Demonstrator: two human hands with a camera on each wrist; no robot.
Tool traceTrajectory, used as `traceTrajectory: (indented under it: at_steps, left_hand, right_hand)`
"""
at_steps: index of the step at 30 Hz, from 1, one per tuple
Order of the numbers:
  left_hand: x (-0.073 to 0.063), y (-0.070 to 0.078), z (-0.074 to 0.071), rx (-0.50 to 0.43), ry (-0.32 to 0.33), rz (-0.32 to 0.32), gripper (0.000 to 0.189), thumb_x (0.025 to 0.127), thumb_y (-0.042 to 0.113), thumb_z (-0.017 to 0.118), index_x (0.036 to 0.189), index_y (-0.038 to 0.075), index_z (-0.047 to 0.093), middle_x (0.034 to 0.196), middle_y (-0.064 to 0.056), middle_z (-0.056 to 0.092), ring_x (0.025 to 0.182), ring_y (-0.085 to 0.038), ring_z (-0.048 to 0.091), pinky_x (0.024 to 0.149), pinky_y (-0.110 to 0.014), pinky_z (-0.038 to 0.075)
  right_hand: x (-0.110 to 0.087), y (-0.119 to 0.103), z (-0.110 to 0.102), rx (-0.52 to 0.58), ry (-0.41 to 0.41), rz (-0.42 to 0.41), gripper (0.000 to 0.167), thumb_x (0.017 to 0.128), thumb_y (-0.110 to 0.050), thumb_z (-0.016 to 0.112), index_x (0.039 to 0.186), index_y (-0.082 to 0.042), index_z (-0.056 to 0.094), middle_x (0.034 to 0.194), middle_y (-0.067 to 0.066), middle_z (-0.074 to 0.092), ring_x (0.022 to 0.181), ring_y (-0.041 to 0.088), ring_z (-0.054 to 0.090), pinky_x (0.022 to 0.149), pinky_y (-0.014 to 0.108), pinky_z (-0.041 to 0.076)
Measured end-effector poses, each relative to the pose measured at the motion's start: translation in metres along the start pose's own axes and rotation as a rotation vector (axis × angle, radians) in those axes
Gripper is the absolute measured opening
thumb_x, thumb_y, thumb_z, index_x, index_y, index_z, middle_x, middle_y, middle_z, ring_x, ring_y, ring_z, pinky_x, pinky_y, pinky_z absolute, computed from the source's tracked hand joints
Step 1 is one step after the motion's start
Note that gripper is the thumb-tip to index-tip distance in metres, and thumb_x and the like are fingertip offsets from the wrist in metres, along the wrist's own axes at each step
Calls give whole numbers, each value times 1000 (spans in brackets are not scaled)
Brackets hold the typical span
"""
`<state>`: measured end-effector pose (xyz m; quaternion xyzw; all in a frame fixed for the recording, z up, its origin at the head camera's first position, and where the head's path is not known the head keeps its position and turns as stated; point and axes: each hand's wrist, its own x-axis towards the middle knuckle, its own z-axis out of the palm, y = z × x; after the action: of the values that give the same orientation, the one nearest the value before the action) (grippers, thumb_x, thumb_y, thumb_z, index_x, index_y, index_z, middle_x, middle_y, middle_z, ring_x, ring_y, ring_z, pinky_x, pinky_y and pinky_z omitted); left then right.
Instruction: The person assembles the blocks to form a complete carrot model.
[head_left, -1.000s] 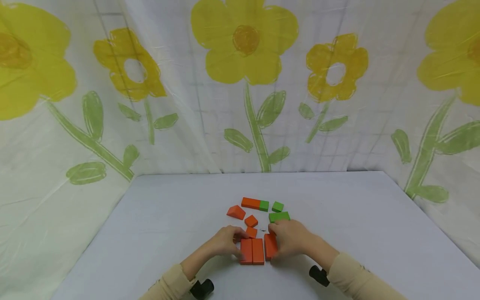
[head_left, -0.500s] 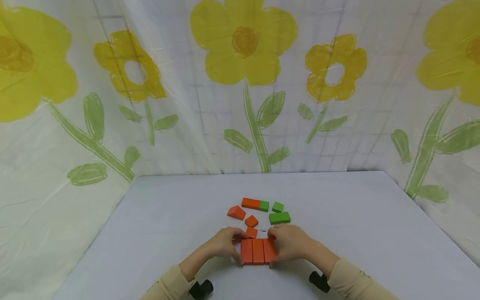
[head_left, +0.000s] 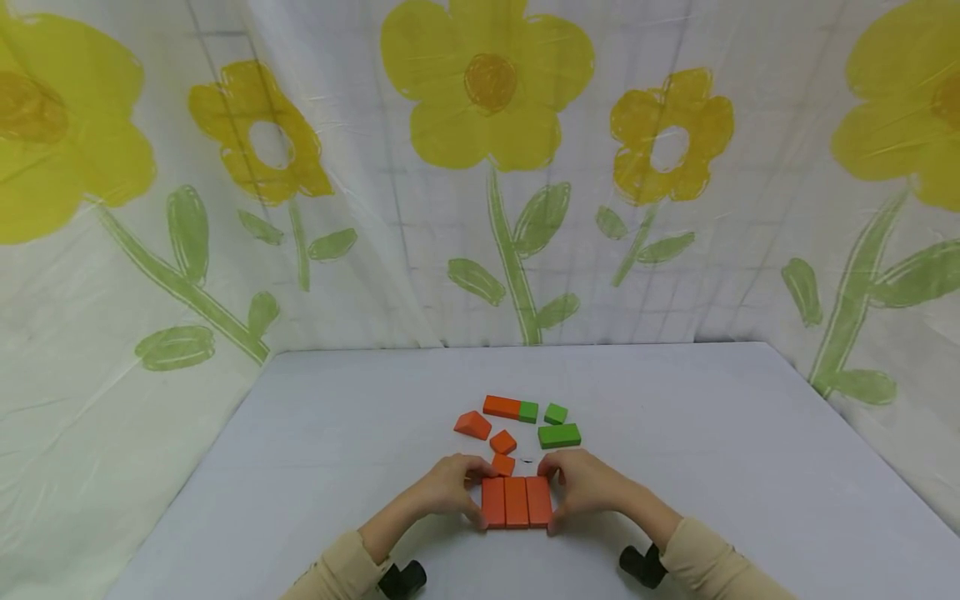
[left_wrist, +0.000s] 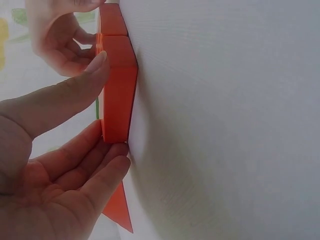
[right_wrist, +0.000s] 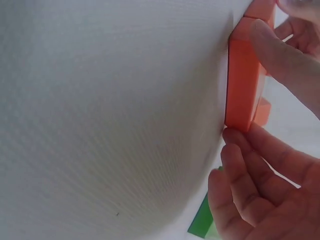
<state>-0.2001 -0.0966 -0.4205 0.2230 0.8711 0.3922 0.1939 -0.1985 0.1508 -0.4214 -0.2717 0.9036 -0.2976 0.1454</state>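
Note:
Three orange rectangular blocks lie side by side on the white table, long sides together: a left block (head_left: 492, 503), a middle block (head_left: 516, 503) and a right block (head_left: 538, 502). My left hand (head_left: 448, 487) holds the left block by its ends, thumb on the near end and fingers at the far end. At the other side, my right hand (head_left: 588, 483) spans the right block the same way, as the right wrist view shows with its thumb (right_wrist: 267, 42) on the near end. A small orange block (head_left: 503, 464) sits just beyond the row.
Farther back lie another small orange block (head_left: 503, 442), an orange wedge-like block (head_left: 473, 425), a long orange block (head_left: 501, 406) touching a small green one (head_left: 528, 412), a green cube (head_left: 556, 413) and a green rectangular block (head_left: 559, 435). A flower-printed curtain (head_left: 420, 250) hangs behind the table.
The right block, tilted and apart a second ago, has moved left against the middle one under my right hand. That hand has since shifted slightly right. My left hand has hardly moved.

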Motion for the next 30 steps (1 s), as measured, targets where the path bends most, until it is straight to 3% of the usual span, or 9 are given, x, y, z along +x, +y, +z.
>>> traceTrajectory:
  at_steps: [23,30]
  left_hand:
    - [2,2,2,46,13,7,51,65,0,87,112,0,67,108,-6,65,103,-27,58,95,-42,48]
    - [2,4,4,35,10,4,51,65,-1,86,112,-1,67,108,-7,65,103,-28,58,95,-45,48]
  right_hand:
    - [-6,-6,-3,-51,11,-14,55,61,-22,92,106,-3,64,99,0,63,83,19,55,72,32,49]
    - [-6,-7,-5,-120,-18,-22,56,62,-25,92,105,-4,64,98,0,63,85,18,56,75,33,50]
